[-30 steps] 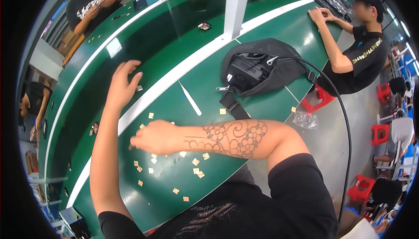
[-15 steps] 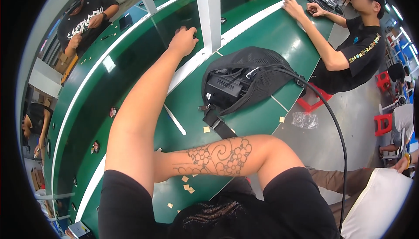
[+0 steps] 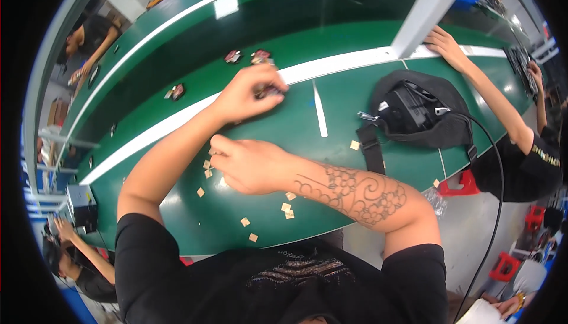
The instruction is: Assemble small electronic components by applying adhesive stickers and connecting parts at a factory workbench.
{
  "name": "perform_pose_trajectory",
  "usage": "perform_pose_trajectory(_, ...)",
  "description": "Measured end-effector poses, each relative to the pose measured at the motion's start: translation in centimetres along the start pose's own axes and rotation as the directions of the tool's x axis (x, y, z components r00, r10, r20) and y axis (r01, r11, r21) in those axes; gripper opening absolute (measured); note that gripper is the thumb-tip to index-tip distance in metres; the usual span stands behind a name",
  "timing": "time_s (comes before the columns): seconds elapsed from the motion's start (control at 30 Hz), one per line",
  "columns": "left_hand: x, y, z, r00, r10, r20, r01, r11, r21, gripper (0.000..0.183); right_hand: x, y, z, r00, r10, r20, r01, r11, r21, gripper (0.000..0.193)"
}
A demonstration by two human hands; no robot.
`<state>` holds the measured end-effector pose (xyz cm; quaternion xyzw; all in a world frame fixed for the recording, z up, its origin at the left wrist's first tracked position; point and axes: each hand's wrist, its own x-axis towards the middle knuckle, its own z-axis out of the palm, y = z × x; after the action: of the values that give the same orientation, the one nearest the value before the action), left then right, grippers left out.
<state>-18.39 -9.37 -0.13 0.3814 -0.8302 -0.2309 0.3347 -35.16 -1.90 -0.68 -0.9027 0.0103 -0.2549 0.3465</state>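
My left hand (image 3: 251,92) is above the white rail, its fingers curled round a small dark part (image 3: 270,91), blurred and partly hidden by the fingers. Nearer to me, my right hand (image 3: 251,165) is closed over the green table, thumb and fingers pressed together. What it holds, if anything, is hidden. Several small tan squares (image 3: 286,207) lie scattered about and below the right hand. Beyond the left hand, small red-and-black parts (image 3: 260,57) sit on the dark green belt (image 3: 195,64). A slim white stick (image 3: 320,114) rests to the right of both hands.
An open black bag (image 3: 408,81) with a black device inside stands at the right, its cable running toward the lower right. A white post (image 3: 429,13) rises behind it. Co-workers sit at the right and left. A grey box (image 3: 81,206) stands at the table's left end.
The view has swung left. My left hand has come back from its far reach beside the post and now holds a small dark part. The right hand, earlier hidden behind the left arm, now shows.
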Motion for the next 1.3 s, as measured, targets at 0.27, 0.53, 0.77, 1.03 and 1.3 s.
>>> perform_pose_trajectory(0.27,-15.3,6.8,-1.8,0.951,-0.279,-0.137,0.306,0.917,0.257,0.058,0.8,-0.2,-1.5,0.991,0.048,-0.123,-0.038,0.996,0.075,0.033)
perform_pose_trajectory(0.53,-17.7,7.8,-3.2,0.910,-0.396,-0.125,0.412,0.900,0.146,0.063,1.6,0.5,-3.3,0.957,0.274,-0.093,-0.274,0.962,0.009,0.028)
perform_pose_trajectory(0.77,-17.8,7.9,-1.8,0.927,-0.319,-0.197,0.360,0.904,0.230,0.051,2.1,-1.2,-3.2,0.925,0.367,0.101,-0.342,0.917,-0.206,0.013)
perform_pose_trajectory(1.03,-17.2,9.3,-1.0,0.935,-0.288,-0.208,0.346,0.874,0.342,0.049,2.3,-1.8,-2.8,0.890,0.430,0.150,-0.356,0.862,-0.360,0.014)
perform_pose_trajectory(1.3,-17.3,9.5,-0.9,0.919,-0.342,-0.198,0.388,0.873,0.295,0.052,2.5,-2.5,-1.8,0.891,0.430,0.143,-0.333,0.836,-0.436,0.014)
